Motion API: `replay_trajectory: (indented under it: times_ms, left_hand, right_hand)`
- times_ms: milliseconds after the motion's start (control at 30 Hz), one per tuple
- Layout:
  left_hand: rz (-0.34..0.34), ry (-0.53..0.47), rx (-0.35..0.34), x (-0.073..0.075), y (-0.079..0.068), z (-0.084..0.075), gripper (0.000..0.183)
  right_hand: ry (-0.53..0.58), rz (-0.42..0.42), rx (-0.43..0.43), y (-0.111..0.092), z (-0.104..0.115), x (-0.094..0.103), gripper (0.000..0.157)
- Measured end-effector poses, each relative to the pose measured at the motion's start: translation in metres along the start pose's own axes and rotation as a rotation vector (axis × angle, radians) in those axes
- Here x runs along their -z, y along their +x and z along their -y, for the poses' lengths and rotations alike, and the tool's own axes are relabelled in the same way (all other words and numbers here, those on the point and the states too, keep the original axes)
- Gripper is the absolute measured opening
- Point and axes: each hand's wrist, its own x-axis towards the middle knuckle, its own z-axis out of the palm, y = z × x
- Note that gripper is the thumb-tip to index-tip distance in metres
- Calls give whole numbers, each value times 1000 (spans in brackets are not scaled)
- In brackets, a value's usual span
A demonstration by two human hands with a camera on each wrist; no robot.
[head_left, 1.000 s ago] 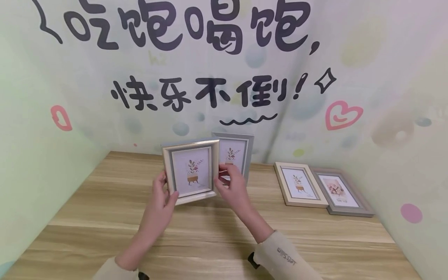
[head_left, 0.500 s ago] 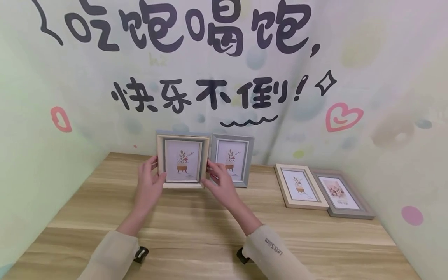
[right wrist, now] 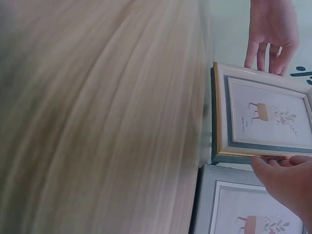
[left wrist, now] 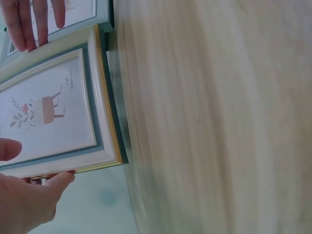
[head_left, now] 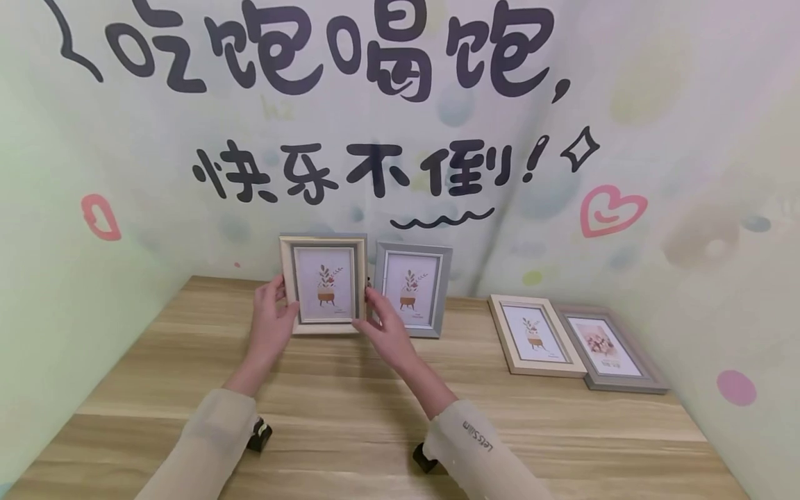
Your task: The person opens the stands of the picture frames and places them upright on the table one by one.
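Observation:
A cream and gold picture frame [head_left: 325, 285] with a potted-plant print stands upright at the back of the table, near the wall. At its left side my left hand [head_left: 270, 321] holds the edge, thumb toward the front. My right hand [head_left: 392, 335] holds the opposite edge, thumb near the lower corner; part of its fingers is hidden. Just to the right stands a grey-blue picture frame [head_left: 444, 298] with a similar print, partly overlapped by the right hand. The right wrist view shows the cream frame's lower edge close to the table.
Off to the right, a light wood-toned picture frame [head_left: 534, 335] and a grey-brown picture frame [head_left: 615, 348] lie flat, side by side. The wood-grain table [head_left: 350, 430] meets a printed wall cloth [head_left: 300, 125] at the back.
Both hands have moved the cream frame left and back, from in front of the grey-blue frame to beside it. It has straightened from a slight tilt and sits closer to the wall.

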Motion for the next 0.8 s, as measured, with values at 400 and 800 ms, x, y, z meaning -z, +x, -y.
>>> replay_trajectory:
  times_ms: [400, 800]
  left_hand:
    - [58, 80, -21, -2, 3, 4, 68]
    - [44, 203, -19, -5, -4, 2, 78]
  right_hand:
    - [-229, 73, -66, -3, 0, 2, 74]
    - [-220, 139, -69, -6, 4, 4, 63]
